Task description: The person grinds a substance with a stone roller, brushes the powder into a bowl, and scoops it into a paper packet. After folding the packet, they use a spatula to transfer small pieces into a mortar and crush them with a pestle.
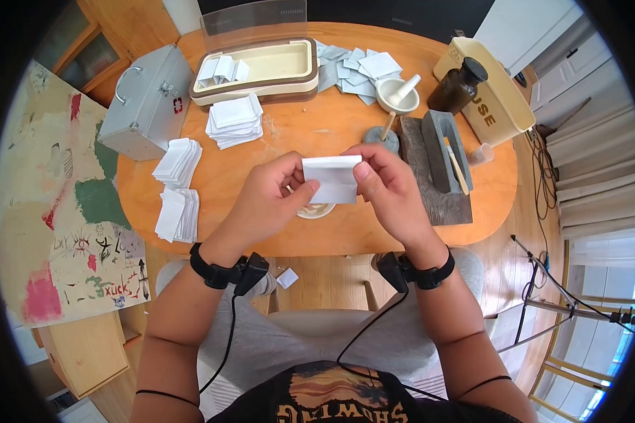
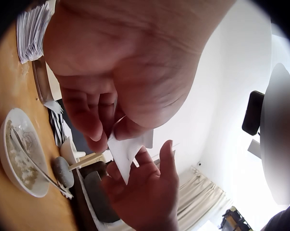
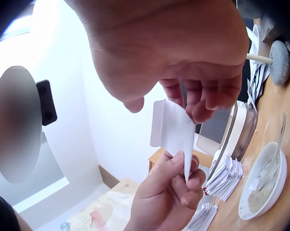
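A small white paper envelope [image 1: 329, 185] with a folded flap [image 3: 157, 123] is held up in front of me, above the table. My left hand [image 1: 279, 187] pinches its left side between thumb and fingers. At the other side, my right hand [image 1: 391, 185] has its curled fingers at the paper's edge; its thumb [image 3: 134, 105] stands off the paper in the right wrist view. Below the hands sits a white bowl [image 2: 8, 166] of pale paste with a thin metal utensil [image 2: 32, 163] in it; in the head view they mostly hide the bowl.
Stacks of white envelopes [image 1: 234, 121] lie at the left, near a metal case [image 1: 144, 106]. Behind stands a cream box [image 1: 279, 88] beside scattered packets [image 1: 349, 74]. A mortar [image 1: 396, 95], dark jar [image 1: 458, 84], stone trough [image 1: 444, 151] and cream bin [image 1: 497, 106] occupy the right.
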`<state>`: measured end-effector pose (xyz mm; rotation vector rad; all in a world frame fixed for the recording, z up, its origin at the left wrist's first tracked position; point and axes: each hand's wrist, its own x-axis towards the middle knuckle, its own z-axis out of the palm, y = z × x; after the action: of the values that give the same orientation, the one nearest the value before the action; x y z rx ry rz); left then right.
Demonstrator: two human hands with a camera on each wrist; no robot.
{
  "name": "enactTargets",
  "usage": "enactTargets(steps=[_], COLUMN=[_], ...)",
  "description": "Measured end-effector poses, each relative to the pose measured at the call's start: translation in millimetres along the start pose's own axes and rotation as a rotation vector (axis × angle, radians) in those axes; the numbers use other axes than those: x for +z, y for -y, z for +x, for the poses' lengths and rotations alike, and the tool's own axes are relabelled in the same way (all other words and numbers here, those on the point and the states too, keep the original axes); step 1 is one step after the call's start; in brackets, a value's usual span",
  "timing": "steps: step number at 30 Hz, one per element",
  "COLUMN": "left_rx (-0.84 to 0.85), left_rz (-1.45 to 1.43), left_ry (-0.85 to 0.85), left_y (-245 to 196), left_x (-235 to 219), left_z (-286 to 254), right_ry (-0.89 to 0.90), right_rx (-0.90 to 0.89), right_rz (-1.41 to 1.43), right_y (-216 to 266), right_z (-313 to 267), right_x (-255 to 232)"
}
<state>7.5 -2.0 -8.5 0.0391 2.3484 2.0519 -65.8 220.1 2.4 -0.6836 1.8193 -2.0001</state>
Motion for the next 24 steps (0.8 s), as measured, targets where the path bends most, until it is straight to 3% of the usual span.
enactTargets(steps=[1, 5, 7, 17, 20, 22, 24], left_rx=[0.068, 0.051, -0.108, -0.192, -0.217, -0.245, -0.234], left_rz=[0.102, 0.072, -0.115, -0.381, -0.43, -0.493, -0.531], left_ry=[0.022, 0.034, 0.038, 0.044, 0.047, 0.081, 0.101], left_y=[4.2, 5.2, -2.9, -1.8, -2.6, -4.3, -7.7], left_x=[0.3, 2.5, 2.1, -3.1, -2.1, -3.2, -5.2], left_z=[0.0, 0.7, 0.5, 1.6, 0.9, 0.7, -0.2], right_ry=[-0.026, -0.018, -0.04, 0.015, -0.003, 0.021, 0.025], right_rx=[0.017, 0.005, -0.015, -0.073, -0.149, -0.376, -0.425], right_rz=[-0.047, -0.082, -0.123, -0.247, -0.29, -0.565, -0.644], right_y=[-1.9, -6.3, -6.1, 0.0, 0.5, 2.6, 8.4], right_z=[0.6, 0.5, 0.5, -1.8, -0.8, 0.9, 0.3], right_x=[-1.3, -3.1, -2.1, -3.9, -4.7, -10.3, -11.0])
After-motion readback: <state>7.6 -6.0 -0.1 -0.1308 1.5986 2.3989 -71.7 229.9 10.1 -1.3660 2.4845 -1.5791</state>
